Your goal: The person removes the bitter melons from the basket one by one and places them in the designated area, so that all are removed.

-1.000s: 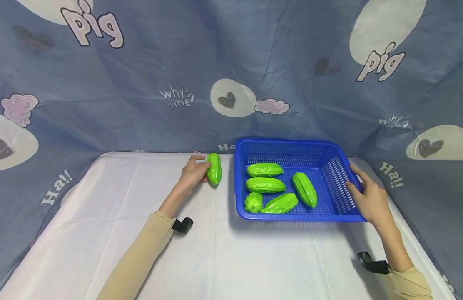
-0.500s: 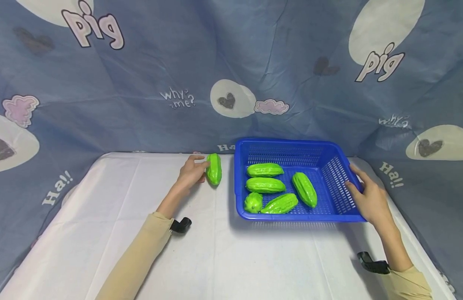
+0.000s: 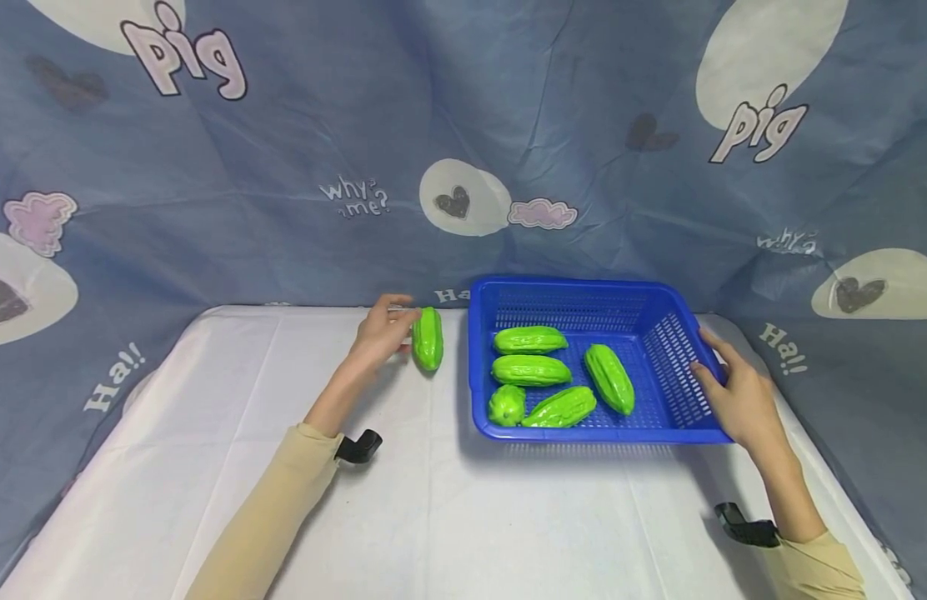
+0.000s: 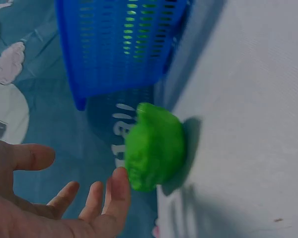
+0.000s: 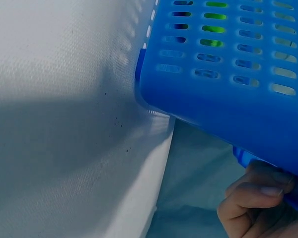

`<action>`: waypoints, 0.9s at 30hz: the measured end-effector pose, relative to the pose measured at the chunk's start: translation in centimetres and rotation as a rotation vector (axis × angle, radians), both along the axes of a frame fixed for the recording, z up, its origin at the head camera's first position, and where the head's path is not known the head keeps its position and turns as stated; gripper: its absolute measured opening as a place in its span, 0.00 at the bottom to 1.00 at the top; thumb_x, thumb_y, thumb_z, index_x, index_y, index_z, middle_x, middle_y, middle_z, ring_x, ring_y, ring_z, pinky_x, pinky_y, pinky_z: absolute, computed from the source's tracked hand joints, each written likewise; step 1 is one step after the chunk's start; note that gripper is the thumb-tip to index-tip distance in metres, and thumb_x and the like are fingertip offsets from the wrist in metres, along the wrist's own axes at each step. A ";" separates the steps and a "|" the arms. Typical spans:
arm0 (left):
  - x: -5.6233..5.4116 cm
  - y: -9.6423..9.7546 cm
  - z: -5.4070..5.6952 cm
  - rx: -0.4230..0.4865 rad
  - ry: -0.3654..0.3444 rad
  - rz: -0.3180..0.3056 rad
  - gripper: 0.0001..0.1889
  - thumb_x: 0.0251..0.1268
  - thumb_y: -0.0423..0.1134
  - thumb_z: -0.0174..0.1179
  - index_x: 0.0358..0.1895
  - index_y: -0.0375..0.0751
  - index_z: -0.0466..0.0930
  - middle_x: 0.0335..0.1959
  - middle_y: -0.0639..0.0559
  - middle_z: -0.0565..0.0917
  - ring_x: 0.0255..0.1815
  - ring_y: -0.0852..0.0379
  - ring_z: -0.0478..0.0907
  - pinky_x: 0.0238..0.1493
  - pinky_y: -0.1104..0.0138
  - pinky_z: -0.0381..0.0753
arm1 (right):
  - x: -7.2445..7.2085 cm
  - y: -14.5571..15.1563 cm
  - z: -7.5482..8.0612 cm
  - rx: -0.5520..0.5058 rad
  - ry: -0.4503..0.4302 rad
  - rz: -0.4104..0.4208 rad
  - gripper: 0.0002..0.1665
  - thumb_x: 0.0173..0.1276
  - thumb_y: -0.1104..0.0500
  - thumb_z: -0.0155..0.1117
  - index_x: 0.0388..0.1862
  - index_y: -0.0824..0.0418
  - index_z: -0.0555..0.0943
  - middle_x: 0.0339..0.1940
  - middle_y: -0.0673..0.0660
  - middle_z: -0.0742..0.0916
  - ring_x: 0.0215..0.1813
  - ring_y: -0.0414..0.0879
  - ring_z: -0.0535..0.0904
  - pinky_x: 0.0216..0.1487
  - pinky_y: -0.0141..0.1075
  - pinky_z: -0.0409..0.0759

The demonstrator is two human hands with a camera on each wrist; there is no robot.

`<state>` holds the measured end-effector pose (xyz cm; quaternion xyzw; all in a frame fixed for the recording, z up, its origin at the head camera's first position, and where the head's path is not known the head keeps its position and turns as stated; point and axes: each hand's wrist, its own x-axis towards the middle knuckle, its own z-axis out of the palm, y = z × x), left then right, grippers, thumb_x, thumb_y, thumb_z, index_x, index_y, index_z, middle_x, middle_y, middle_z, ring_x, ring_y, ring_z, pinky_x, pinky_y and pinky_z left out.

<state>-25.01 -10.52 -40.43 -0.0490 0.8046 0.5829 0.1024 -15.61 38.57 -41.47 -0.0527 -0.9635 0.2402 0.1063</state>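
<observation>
A bright green, ridged bitter melon (image 3: 428, 342) lies lengthwise on the white cloth, left of the blue basket. Just to its left is my left hand (image 3: 378, 335), fingers spread and relaxed, thumb apart, gripping nothing. In the left wrist view one fingertip overlaps the near edge of the bitter melon (image 4: 155, 148). My right hand (image 3: 743, 402) grips the right rim of the basket (image 3: 583, 436); the right wrist view shows its curled fingers (image 5: 256, 194) at the rim of the basket (image 5: 213, 109). Inside the basket, toward its left side, lie several more bitter melons (image 3: 532, 371).
White cloth (image 3: 508, 525) covers the table, and a printed blue curtain (image 3: 283, 150) hangs along its back and sides. Black wrist mounts (image 3: 360, 447) sit at both sleeves. The basket walls are slotted and stand up around the melons.
My left hand has loosened from the bitter melon and drawn slightly left, its fingers opening. The melon stays where it was. My right hand and the basket have not moved.
</observation>
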 end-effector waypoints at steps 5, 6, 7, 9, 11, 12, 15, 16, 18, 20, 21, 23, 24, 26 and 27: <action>0.6 0.6 1.2 0.019 0.057 -0.030 0.29 0.85 0.46 0.55 0.82 0.45 0.64 0.77 0.36 0.75 0.65 0.38 0.82 0.68 0.47 0.87 | 0.0 0.0 -0.1 -0.002 -0.013 0.000 0.35 0.86 0.52 0.56 0.86 0.61 0.64 0.55 0.85 0.85 0.41 0.68 0.88 0.35 0.54 0.82; 0.7 0.8 1.5 0.025 0.071 -0.042 0.29 0.85 0.46 0.55 0.82 0.44 0.64 0.77 0.36 0.76 0.65 0.38 0.82 0.67 0.47 0.87 | 0.0 0.0 0.0 -0.001 -0.012 0.000 0.35 0.86 0.52 0.56 0.86 0.61 0.64 0.54 0.85 0.86 0.40 0.67 0.88 0.34 0.50 0.81; 0.9 1.1 1.8 0.030 0.086 -0.056 0.29 0.85 0.46 0.55 0.82 0.44 0.65 0.77 0.36 0.76 0.66 0.37 0.82 0.67 0.48 0.87 | 0.0 0.0 0.0 0.000 -0.011 0.000 0.35 0.86 0.52 0.56 0.86 0.61 0.64 0.54 0.85 0.86 0.40 0.66 0.88 0.34 0.49 0.81; 1.4 1.6 2.4 0.034 0.116 -0.091 0.28 0.85 0.46 0.55 0.81 0.44 0.65 0.76 0.36 0.76 0.67 0.36 0.82 0.66 0.48 0.88 | 0.0 0.0 0.0 0.001 -0.011 0.000 0.35 0.86 0.52 0.56 0.86 0.61 0.64 0.54 0.84 0.86 0.39 0.65 0.88 0.33 0.45 0.79; 1.9 2.2 2.9 0.036 0.138 -0.129 0.28 0.85 0.46 0.55 0.80 0.43 0.66 0.75 0.37 0.77 0.67 0.36 0.82 0.66 0.48 0.88 | 0.0 0.0 0.1 -0.001 -0.010 0.000 0.35 0.86 0.52 0.56 0.86 0.61 0.64 0.54 0.85 0.86 0.39 0.66 0.88 0.34 0.47 0.80; 2.2 2.6 3.1 0.034 0.150 -0.149 0.27 0.85 0.46 0.55 0.80 0.43 0.67 0.74 0.37 0.77 0.67 0.37 0.83 0.66 0.48 0.88 | 0.0 0.0 0.1 0.000 -0.008 0.000 0.35 0.86 0.52 0.56 0.86 0.61 0.64 0.54 0.85 0.86 0.39 0.66 0.88 0.35 0.50 0.81; 2.9 3.6 3.7 0.024 0.179 -0.203 0.25 0.85 0.45 0.55 0.79 0.45 0.69 0.72 0.39 0.78 0.66 0.40 0.84 0.65 0.50 0.89 | 0.0 -0.1 0.1 -0.002 -0.004 -0.001 0.35 0.86 0.52 0.56 0.86 0.61 0.64 0.54 0.85 0.86 0.39 0.66 0.88 0.35 0.52 0.81; 3.2 3.9 3.9 0.022 0.189 -0.222 0.25 0.85 0.45 0.55 0.79 0.45 0.69 0.72 0.40 0.79 0.66 0.41 0.85 0.65 0.51 0.89 | 0.0 -0.1 0.1 -0.002 -0.001 -0.001 0.35 0.86 0.53 0.57 0.86 0.61 0.65 0.54 0.85 0.86 0.39 0.66 0.88 0.35 0.52 0.81; 3.7 4.5 4.3 0.016 0.205 -0.258 0.24 0.86 0.45 0.55 0.78 0.47 0.70 0.71 0.41 0.79 0.65 0.41 0.86 0.64 0.52 0.89 | 0.0 -0.1 0.1 -0.003 0.002 -0.001 0.35 0.86 0.53 0.57 0.85 0.61 0.65 0.53 0.84 0.86 0.39 0.66 0.88 0.35 0.52 0.81; 4.2 5.1 4.8 0.008 0.216 -0.296 0.23 0.86 0.45 0.56 0.77 0.49 0.71 0.71 0.42 0.79 0.64 0.41 0.87 0.62 0.52 0.90 | 0.0 -0.1 0.1 -0.005 0.003 -0.001 0.35 0.86 0.53 0.57 0.85 0.61 0.65 0.53 0.84 0.86 0.39 0.66 0.88 0.36 0.53 0.81; 4.4 5.4 4.9 0.005 0.218 -0.316 0.22 0.86 0.45 0.56 0.76 0.49 0.71 0.71 0.42 0.79 0.63 0.41 0.88 0.61 0.53 0.91 | 0.0 -0.1 0.1 -0.004 0.005 -0.001 0.35 0.86 0.53 0.57 0.85 0.61 0.65 0.53 0.84 0.86 0.39 0.66 0.88 0.36 0.52 0.81; 4.8 6.0 5.3 -0.005 0.222 -0.358 0.22 0.86 0.45 0.57 0.76 0.49 0.72 0.71 0.43 0.79 0.63 0.41 0.88 0.60 0.54 0.91 | 0.0 -0.1 0.0 -0.005 0.007 0.000 0.35 0.86 0.53 0.57 0.85 0.61 0.65 0.52 0.84 0.87 0.38 0.65 0.88 0.34 0.48 0.80; 5.0 6.3 5.4 -0.014 0.226 -0.380 0.22 0.85 0.45 0.57 0.76 0.48 0.72 0.71 0.43 0.79 0.63 0.41 0.88 0.59 0.55 0.91 | 0.0 0.0 0.0 -0.006 0.007 0.000 0.35 0.86 0.53 0.57 0.85 0.61 0.65 0.51 0.83 0.87 0.38 0.64 0.88 0.33 0.46 0.78; 5.4 6.9 5.6 -0.048 0.246 -0.427 0.22 0.85 0.45 0.57 0.75 0.47 0.72 0.72 0.42 0.79 0.64 0.42 0.88 0.60 0.56 0.91 | 0.0 0.0 0.0 -0.007 0.009 0.001 0.35 0.86 0.53 0.57 0.85 0.61 0.65 0.51 0.83 0.88 0.37 0.63 0.88 0.32 0.40 0.75; 5.5 7.2 5.6 -0.070 0.261 -0.451 0.22 0.85 0.45 0.57 0.75 0.46 0.73 0.72 0.42 0.79 0.64 0.43 0.87 0.61 0.56 0.91 | 0.0 0.0 0.0 -0.006 0.010 0.002 0.34 0.86 0.53 0.57 0.85 0.61 0.66 0.50 0.83 0.88 0.36 0.62 0.87 0.32 0.39 0.74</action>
